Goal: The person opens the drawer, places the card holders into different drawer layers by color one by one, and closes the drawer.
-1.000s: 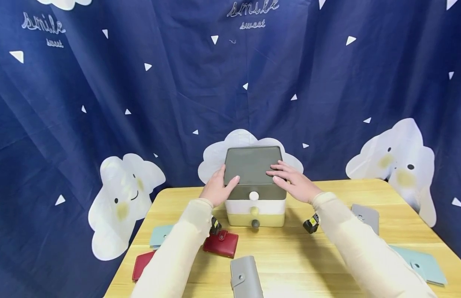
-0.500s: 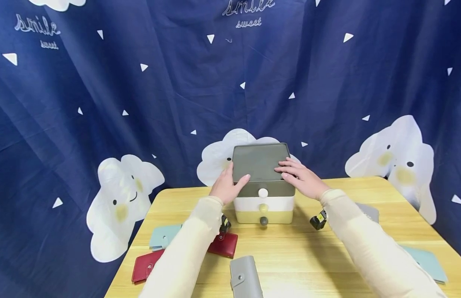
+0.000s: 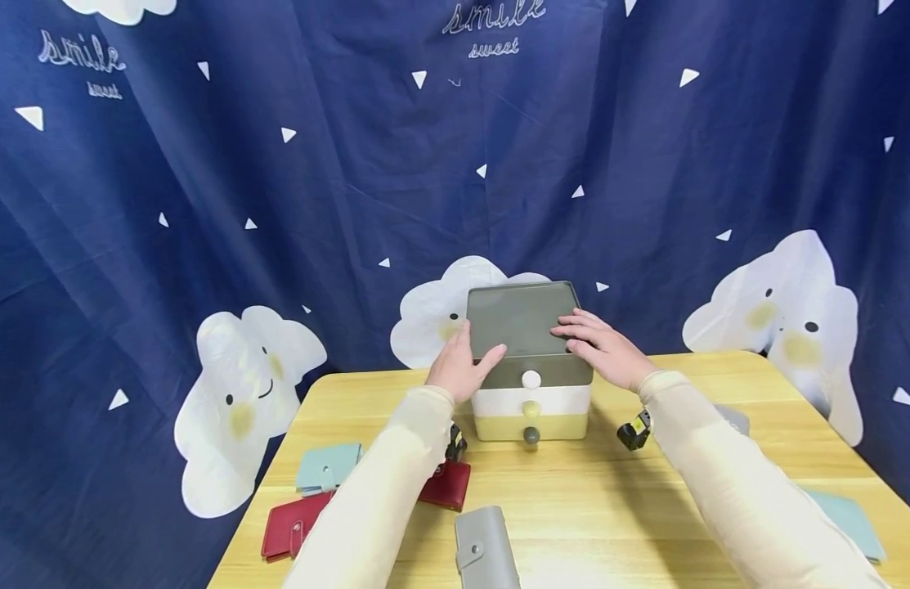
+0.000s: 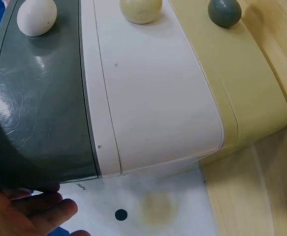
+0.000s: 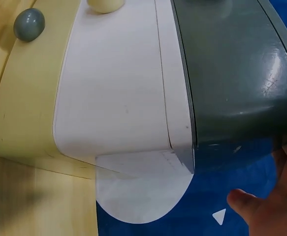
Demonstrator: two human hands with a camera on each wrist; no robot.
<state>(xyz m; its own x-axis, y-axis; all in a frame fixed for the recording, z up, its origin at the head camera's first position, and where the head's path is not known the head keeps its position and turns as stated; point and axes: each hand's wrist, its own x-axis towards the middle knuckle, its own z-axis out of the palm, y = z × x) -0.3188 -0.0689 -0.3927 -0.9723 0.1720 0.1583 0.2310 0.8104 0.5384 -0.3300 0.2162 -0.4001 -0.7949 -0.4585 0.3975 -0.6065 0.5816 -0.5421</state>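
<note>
A small storage box (image 3: 531, 399) with three stacked drawers stands at the back of the table. Its top drawer is dark grey-green, the middle white and the bottom yellow, each with a round knob. My left hand (image 3: 458, 366) lies along the box's left side, thumb over the top front edge, fingers fairly straight. On the other side, my right hand (image 3: 605, 348) rests at the upper right edge with its fingers spread over the top. In the left wrist view, some fingertips (image 4: 59, 211) show beyond the box's side. All the drawers look closed.
A red wallet (image 3: 447, 486) lies partly under my left wrist. Another red wallet (image 3: 289, 528) and a light blue one (image 3: 328, 468) are at the left. A grey wallet (image 3: 487, 548) is in front; grey (image 3: 734, 419) and light blue (image 3: 848, 523) ones lie right.
The storage box has slid to the right across the table, with both hands moving along on its sides. More of the left-hand red wallet now shows. The wallets have stayed in place.
</note>
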